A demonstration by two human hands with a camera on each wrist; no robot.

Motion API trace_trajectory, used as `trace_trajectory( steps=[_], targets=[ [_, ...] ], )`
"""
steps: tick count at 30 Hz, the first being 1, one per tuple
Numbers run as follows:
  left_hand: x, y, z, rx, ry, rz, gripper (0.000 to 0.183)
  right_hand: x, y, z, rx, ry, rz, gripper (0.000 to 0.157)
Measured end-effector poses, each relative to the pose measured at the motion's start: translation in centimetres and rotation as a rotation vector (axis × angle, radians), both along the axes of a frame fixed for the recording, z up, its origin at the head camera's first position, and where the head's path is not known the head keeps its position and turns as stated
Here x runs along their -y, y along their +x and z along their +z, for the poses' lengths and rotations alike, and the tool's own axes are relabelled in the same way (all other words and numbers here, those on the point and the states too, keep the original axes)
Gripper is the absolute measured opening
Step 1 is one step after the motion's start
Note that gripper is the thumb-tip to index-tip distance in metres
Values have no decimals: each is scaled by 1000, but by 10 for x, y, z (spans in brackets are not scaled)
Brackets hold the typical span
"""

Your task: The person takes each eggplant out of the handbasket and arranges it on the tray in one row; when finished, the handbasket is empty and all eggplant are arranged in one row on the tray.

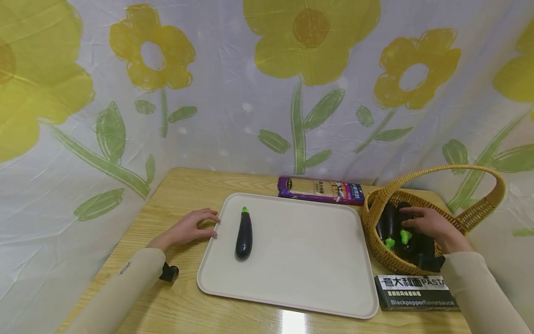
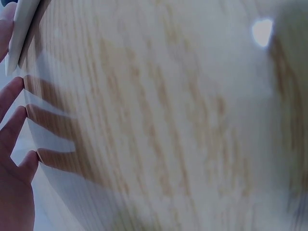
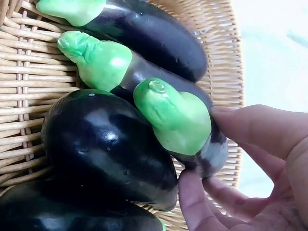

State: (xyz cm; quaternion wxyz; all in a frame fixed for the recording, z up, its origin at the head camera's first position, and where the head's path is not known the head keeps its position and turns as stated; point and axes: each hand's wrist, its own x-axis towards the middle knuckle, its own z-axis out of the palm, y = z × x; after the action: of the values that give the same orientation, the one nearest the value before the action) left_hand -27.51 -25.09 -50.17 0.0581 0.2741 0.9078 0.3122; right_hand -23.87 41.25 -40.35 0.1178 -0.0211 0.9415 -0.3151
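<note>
My right hand (image 1: 429, 223) is inside a wicker basket (image 1: 381, 250) at the right. In the right wrist view, its thumb and fingers pinch an eggplant (image 3: 178, 122) with a bright green cap, on either side of its dark body. Several other dark eggplants (image 3: 110, 139) lie around it. My left hand (image 1: 193, 227) is at the left edge of a white tray (image 1: 304, 260), fingers loosely bent, fingertips at the rim. One eggplant (image 1: 244, 236) lies lengthwise on the tray's left part, green tip away from me.
A purple pasta packet (image 1: 321, 190) lies behind the tray. In front of the basket is a black and white pasta box (image 1: 417, 299), partly covered by the right sleeve. The basket's tall handle (image 1: 450, 168) arches above the right hand. A flowered curtain (image 1: 225, 116) hangs behind the wooden table (image 1: 196, 183).
</note>
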Motion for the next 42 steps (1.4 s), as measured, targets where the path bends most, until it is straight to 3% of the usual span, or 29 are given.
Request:
trace_trajectory(
  steps=[7, 19, 25, 32, 42],
  targets=[
    [0, 1, 1, -6, -8, 0, 42, 0, 0, 1, -23, 25, -9, 52],
    [0, 2, 2, -8, -11, 6, 41, 0, 2, -1, 30, -96, -63, 50],
    [0, -1, 1, -39, -5, -24, 39, 0, 4, 2, 39, -126, -106, 55],
    [-1, -1, 1, -41, -15, -34, 40, 3, 12, 7, -8, -119, -143, 67],
    [-1, 1, 3, -53, -7, -26, 39, 11, 34, 16, -108, -92, -80, 64]
  ],
)
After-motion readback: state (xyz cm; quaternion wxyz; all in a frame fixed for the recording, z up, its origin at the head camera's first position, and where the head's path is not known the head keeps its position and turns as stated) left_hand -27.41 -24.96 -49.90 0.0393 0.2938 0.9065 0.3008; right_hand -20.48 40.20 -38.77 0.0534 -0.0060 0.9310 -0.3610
